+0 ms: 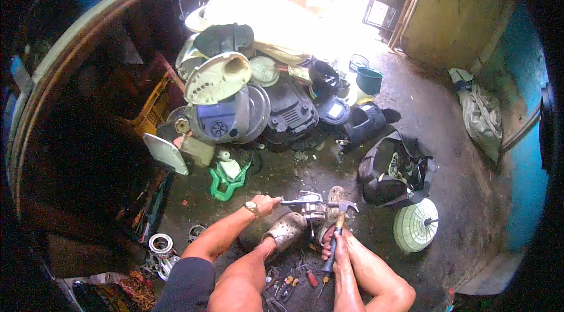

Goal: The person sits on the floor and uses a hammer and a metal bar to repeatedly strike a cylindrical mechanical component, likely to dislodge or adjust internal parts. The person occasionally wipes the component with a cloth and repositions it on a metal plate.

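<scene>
A small metal motor (314, 213) stands on the floor between my feet, which are in clogs. My left hand (268, 204) is closed round one end of a thin metal rod (301, 202), whose other end lies across the top of the motor. Whether the rod is a chisel or a screwdriver I cannot tell. My right hand (336, 248) grips a claw hammer (339, 224) by its dark and yellow handle. The hammer's head is up, just right of the motor and over my right clog (336, 195).
Screwdrivers and pliers (288, 286) lie between my legs. A black bag of parts (392, 170) and a pale green round grille (416, 225) stand at the right. Ahead rises a heap of plastic housings (291, 115), with a green plastic frame (228, 181) in front. Metal rings (161, 244) lie at left.
</scene>
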Available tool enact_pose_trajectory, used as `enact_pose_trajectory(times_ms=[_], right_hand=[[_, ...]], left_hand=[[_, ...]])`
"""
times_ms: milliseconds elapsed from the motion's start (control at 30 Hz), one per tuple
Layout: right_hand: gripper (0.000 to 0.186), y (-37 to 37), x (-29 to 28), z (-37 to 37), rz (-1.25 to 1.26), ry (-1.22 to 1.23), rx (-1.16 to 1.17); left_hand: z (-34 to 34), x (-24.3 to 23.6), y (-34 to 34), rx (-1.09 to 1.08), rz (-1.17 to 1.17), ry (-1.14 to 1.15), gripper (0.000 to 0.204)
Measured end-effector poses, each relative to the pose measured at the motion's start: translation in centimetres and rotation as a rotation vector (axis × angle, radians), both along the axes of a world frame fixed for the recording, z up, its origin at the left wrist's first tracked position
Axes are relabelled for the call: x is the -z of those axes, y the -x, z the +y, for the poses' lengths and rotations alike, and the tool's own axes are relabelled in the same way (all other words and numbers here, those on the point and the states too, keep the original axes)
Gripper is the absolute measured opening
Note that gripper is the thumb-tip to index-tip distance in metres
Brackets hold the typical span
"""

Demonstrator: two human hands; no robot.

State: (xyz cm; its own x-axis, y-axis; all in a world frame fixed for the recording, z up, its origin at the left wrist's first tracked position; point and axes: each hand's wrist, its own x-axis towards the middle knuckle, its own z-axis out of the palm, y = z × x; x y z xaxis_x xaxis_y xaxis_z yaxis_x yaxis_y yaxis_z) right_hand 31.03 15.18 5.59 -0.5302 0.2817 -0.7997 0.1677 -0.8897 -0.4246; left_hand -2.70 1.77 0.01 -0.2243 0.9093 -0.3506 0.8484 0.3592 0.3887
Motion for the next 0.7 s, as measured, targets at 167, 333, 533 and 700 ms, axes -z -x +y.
enact_pose_trajectory(times_ms=[167,333,533,700], right_hand=[[0.03,2.3,-2.0,-4.0,-0.237,-0.45,-0.065],[0.038,2.0,0.6,-5.9,-0.299,-0.853,-0.157],[0.054,-1.4,-3.8,-10.1,-0.555,-1.108,-0.253],[0.06,-7.2,-2.2,-13.7,-0.633,-1.234,-0.34]], left_hand=[[2.3,-5.8,1.5,0.054,0.019,-0.002,0.03],[10.2,-23.0,-2.9,0.242,0.235,-0.385,0.023],[12.9,-42.7,-2.1,0.076,0.24,-0.46,0.022],[3.9,-38.1,-0.5,-0.431,-0.804,-0.43,0.037]])
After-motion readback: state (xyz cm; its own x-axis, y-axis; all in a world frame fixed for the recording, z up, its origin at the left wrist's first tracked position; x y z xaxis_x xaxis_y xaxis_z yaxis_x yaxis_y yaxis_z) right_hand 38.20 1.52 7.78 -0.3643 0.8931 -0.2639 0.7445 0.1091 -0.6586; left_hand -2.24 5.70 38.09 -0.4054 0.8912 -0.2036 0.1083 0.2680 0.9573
